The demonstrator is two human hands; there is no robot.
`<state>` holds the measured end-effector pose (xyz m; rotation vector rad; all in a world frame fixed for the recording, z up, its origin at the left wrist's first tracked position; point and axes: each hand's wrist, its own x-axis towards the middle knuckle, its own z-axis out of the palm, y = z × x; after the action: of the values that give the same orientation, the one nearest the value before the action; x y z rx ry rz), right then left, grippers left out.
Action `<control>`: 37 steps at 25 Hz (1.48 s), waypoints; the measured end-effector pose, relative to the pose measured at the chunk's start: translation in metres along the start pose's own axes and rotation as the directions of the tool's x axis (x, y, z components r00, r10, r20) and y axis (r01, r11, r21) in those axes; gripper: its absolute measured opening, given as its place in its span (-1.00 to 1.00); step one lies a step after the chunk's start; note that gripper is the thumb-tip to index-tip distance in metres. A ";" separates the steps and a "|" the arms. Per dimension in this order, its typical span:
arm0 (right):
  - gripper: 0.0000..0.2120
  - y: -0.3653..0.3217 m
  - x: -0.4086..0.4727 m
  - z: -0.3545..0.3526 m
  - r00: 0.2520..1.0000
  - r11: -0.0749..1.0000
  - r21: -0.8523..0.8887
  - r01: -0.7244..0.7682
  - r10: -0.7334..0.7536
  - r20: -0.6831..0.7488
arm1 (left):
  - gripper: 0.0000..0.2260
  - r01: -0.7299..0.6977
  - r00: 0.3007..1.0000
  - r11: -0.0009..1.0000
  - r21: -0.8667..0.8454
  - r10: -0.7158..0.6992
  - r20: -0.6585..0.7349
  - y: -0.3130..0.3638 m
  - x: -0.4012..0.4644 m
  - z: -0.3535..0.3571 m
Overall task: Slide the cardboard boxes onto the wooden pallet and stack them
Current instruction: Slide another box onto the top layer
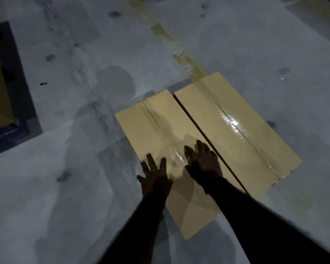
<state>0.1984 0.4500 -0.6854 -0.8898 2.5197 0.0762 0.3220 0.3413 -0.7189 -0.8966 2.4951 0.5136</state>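
Dimly lit grey concrete floor (65, 187) w/ worn yellow line (189, 61); both grips spread flat on left box (151, 126).

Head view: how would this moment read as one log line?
left hand: open, flat on near box | right hand: open, same box | second box: alongside, untouched | both on floor

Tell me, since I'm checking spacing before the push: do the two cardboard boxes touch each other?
Apart. The head view shows a dark, narrow gap running the whole length between the left box and the right box.
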 end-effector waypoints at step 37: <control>-0.43 -0.174 -0.058 -0.131 0.933 0.989 0.149 0.011 0.044 -0.358 | -0.54 -0.052 0.838 0.897 -0.438 -0.200 -0.508 -0.133 -0.082 -0.184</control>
<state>0.2902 0.3195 -0.5254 -0.8881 2.8239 -0.2945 0.4172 0.1989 -0.5488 -1.4899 2.8792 0.9308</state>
